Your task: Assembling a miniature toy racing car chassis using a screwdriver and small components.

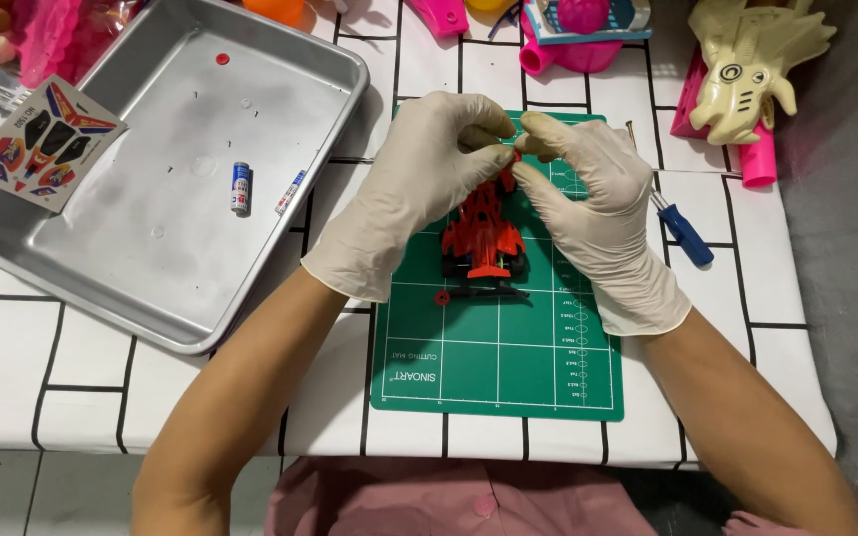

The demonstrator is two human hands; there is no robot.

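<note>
Pink fabric of the person's clothing fills the bottom edge of the frame, and two bare forearms rise from it toward the middle. Both hands wear pale latex gloves. Left hand (427,179) and right hand (593,213) meet at the front end of a red toy racing car (482,238), fingertips of each pressed together in a pinch on a small red part there; what exactly the part is cannot be told. That car lies on a green cutting mat (499,357) at centre frame, nose pointing away from the person.

Judging by the layout, the car is partway taken apart or put together: a loose red wheel (442,297) lies on the mat just beside the car's rear, and a cylindrical battery (240,189) rests in the metal tray (71,268) at upper left, with a second slim item (290,193) near it. A sticker sheet (42,144) overlaps the tray's left rim, seemingly unused. A blue-handled screwdriver (682,230) lies right of the mat, partly behind the right hand.

All this sits on a worktop (12,377) covered in white cloth with black grid lines. Pink plastic toys and a cream-coloured toy (747,65) crowd the top edge. Grey floor shows at right.
</note>
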